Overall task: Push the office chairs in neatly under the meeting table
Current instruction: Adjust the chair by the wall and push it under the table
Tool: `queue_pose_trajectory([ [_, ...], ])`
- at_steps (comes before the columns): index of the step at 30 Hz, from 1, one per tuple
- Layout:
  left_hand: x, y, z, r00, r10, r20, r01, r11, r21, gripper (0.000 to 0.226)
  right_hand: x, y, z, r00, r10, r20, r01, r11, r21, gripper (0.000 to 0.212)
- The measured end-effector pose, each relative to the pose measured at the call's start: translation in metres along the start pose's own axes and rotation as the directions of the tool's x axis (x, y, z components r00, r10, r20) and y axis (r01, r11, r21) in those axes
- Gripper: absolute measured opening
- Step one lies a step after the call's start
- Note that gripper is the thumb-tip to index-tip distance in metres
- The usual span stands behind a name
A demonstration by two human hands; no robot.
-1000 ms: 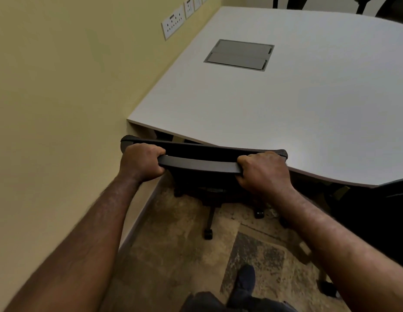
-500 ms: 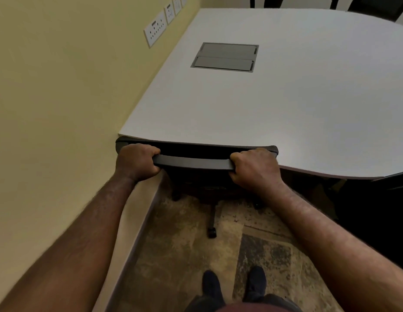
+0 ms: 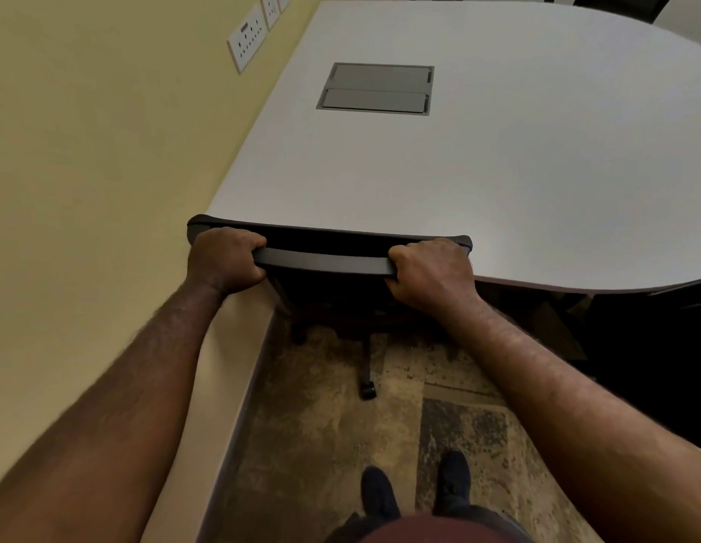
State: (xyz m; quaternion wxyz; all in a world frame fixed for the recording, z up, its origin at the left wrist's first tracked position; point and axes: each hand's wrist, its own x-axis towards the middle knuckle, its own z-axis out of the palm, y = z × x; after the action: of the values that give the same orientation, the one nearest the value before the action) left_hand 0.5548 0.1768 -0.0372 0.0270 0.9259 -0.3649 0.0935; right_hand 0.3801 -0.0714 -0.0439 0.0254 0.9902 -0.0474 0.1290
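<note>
Pushing step: chair being driven in under the table; judged nearly home.
Shoes point(image 3: 415, 491): bottom centre of the frame, on patterned carpet point(image 3: 325, 433); both now in sight, where a second ago only one showed.
Left hand point(image 3: 223, 259): centre left, fingers curled tight over the left end of the chair's top rail.
Right hand point(image 3: 431, 273): centre, fingers wrapped over the right end of the same rail, thumb beneath.
Chair point(image 3: 325, 260): middle of the frame, hard beside the wall; backrest top touching the table edge, or very nearly; one caster showing below.
Change: a second ago a gap showed between backrest and table edge; now closed.
Table point(image 3: 497, 182): white, fills upper right; grey cable hatch point(image 3: 376, 89) at upper centre.
Wall sockets point(image 3: 247, 37): upper left.
Next move: a short final nudge if any travel is left, squaring the back to the edge; then release and go to the dark chair point(image 3: 662, 327) at the right edge.
</note>
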Motion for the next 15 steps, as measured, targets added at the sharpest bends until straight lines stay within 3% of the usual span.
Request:
queue_pose_trajectory([
  [15,0.024,-0.033,0.007,0.999,0.037,-0.006,-0.037,0.999,-0.020,0.022,0.026,-0.016,0.005,0.999,0.044,-0.031,-0.044,0.999,-0.011,0.033],
])
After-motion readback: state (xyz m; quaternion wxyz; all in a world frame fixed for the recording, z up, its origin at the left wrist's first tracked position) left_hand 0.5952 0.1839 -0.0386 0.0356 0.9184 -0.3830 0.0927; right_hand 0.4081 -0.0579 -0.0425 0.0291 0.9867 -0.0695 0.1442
